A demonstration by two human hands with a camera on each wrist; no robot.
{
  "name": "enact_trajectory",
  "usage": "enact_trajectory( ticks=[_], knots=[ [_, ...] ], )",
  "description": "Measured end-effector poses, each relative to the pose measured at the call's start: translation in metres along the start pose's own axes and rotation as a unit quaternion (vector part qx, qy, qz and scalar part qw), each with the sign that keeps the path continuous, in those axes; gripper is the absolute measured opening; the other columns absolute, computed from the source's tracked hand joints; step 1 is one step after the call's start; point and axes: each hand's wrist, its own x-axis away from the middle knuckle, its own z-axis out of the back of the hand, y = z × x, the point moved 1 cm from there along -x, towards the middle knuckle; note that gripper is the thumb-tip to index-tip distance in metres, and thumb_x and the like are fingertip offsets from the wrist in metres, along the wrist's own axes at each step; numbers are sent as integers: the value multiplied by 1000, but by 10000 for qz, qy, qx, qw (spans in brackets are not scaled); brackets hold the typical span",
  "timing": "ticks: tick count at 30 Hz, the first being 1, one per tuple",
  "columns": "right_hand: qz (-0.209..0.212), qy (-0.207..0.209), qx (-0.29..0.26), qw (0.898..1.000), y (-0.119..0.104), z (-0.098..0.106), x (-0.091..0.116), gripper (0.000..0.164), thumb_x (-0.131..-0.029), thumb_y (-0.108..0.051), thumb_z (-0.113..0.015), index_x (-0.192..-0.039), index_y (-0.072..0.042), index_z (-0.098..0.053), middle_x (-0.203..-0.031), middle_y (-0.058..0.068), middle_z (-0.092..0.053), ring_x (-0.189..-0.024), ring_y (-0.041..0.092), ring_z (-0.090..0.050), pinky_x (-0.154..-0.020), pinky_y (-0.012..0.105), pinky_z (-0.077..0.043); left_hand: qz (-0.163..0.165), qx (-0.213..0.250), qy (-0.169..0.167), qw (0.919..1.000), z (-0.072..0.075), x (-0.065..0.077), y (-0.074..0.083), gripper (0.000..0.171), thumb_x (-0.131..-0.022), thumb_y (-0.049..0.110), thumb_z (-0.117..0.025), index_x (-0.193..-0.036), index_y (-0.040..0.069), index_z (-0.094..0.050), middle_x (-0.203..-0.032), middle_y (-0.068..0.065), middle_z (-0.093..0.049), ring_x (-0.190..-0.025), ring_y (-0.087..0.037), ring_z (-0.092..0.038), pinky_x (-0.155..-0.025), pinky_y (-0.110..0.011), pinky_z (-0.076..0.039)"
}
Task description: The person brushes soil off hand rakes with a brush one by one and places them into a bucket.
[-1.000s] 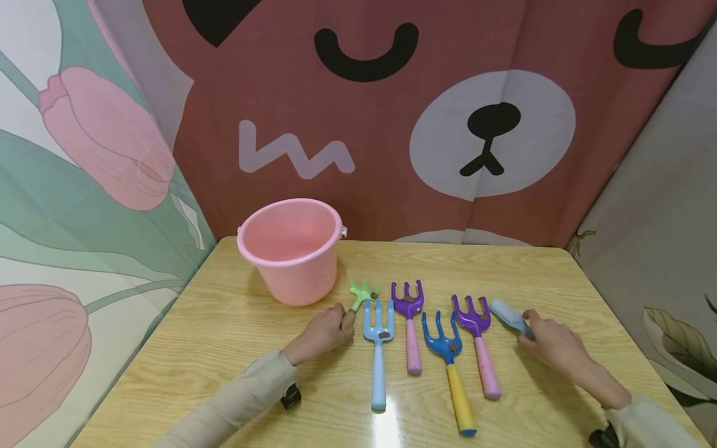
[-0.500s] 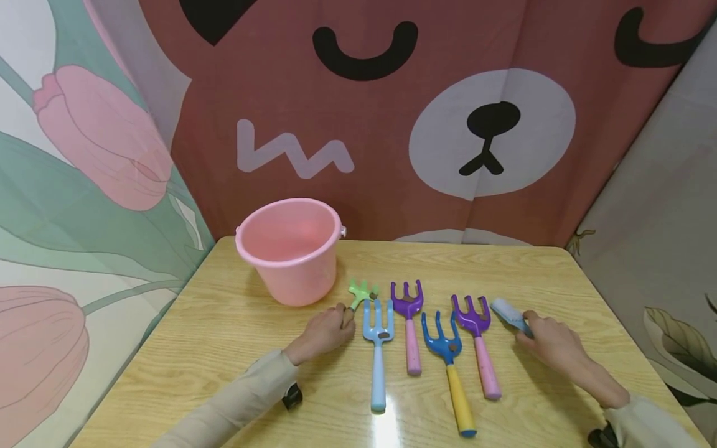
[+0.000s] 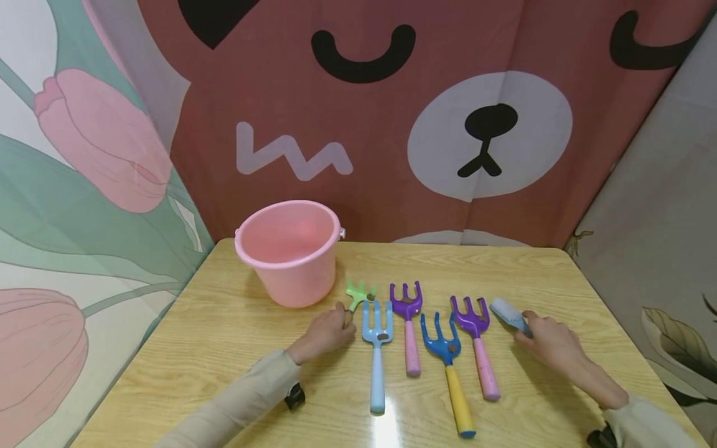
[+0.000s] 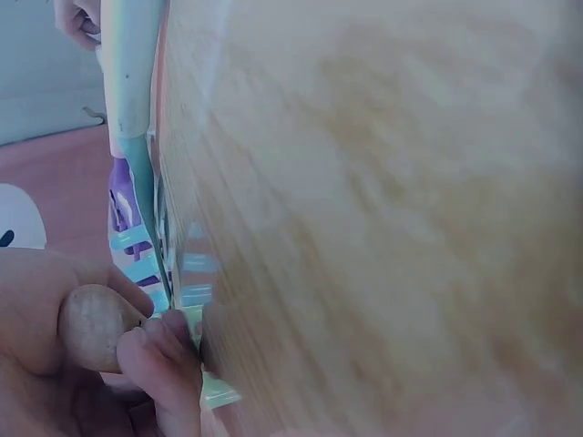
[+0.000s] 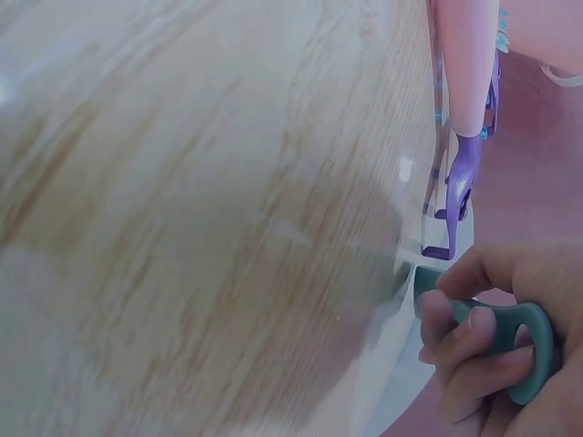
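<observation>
My left hand (image 3: 338, 318) lies on the wooden table (image 3: 224, 348) and grips the brown wooden handle (image 4: 89, 326) of a small green rake (image 3: 357, 292). The rake's head points toward the pink bucket (image 3: 288, 249). In the left wrist view the thumb and fingers (image 4: 155, 350) curl round that handle. My right hand (image 3: 531, 328) holds a small pale blue shovel (image 3: 506, 311) at the right end of the row. In the right wrist view its fingers (image 5: 460, 341) wrap the shovel's teal handle (image 5: 528, 350).
Between the hands lie a light blue fork (image 3: 378, 348), a purple fork with a pink handle (image 3: 409, 323), a blue fork with a yellow handle (image 3: 450, 367) and a second purple fork (image 3: 477, 342). Printed curtains close off the back and sides.
</observation>
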Motion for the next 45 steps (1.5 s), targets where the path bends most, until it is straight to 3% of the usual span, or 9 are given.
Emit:
enact_trajectory(
  ticks=[2,6,9,12,16,25,33,40,45],
  knots=[
    [19,9,-17,10000,-1,0,0,48,-87,-14,-65,-118,20,-53,-67,9,-52,-53,19,-41,-42,31,-28,3,15,44,10000,-1,0,-1,26,-93,11,-55,-69,11,-45,-100,-21,-55,-60,-17,-43,-55,-32,-36],
    [63,25,-45,10000,-1,-1,1,48,-88,-14,-65,-118,21,-52,-63,4,-45,-51,18,-39,-42,30,-28,48,136,88,9999,0,1,-4,28,-95,12,-54,-69,12,-44,-114,-31,-54,-58,-16,-41,-53,-30,-35],
    [77,45,-54,9999,0,0,1,47,-89,-14,-64,-118,21,-52,-60,2,-39,-51,17,-38,-43,30,-28,102,261,97,9996,2,1,-5,29,-96,14,-54,-69,13,-43,-110,-26,-54,-58,-14,-41,-51,-28,-35],
    [87,39,-63,9999,-1,2,0,47,-91,-14,-64,-119,21,-51,-62,3,-40,-51,17,-38,-43,30,-28,20,326,182,9993,4,0,-5,28,-95,12,-55,-69,12,-43,-94,-14,-50,-60,-14,-43,-50,-27,-37],
    [146,74,-82,9998,-3,4,-1,47,-92,-13,-65,-122,20,-49,-65,4,-44,-52,17,-39,-43,30,-28,-95,417,298,9986,6,-1,-3,29,-94,7,-55,-68,11,-43,-87,-9,-45,-62,-14,-42,-51,-26,-37],
    [298,298,-203,9989,-7,8,-6,48,-92,-9,-66,-127,16,-45,-64,4,-46,-51,17,-40,-43,31,-28,-125,411,413,9982,9,-1,0,29,-97,6,-52,-71,11,-40,-91,-11,-46,-59,-12,-40,-49,-24,-35],
    [485,360,-472,9971,-13,10,-9,46,-93,-5,-64,-127,16,-43,-69,12,-57,-49,16,-43,-41,30,-33,-144,537,544,9970,14,0,5,29,-96,4,-50,-72,11,-36,-88,-7,-48,-57,-10,-39,-48,-23,-34],
    [448,82,-996,9940,-19,9,-10,46,-99,-4,-57,-134,13,-34,-65,4,-51,-47,12,-50,-40,26,-40,-322,541,592,9963,13,0,4,27,-94,-1,-52,-71,9,-41,-98,-13,-53,-60,-11,-42,-49,-22,-36],
    [440,-30,-1254,9911,-23,9,-11,45,-100,-4,-54,-136,10,-32,-67,3,-54,-46,11,-51,-39,24,-42,-308,521,588,9964,11,-1,3,26,-92,-2,-53,-70,9,-43,-93,-11,-50,-62,-12,-44,-48,-22,-38]
  ],
)
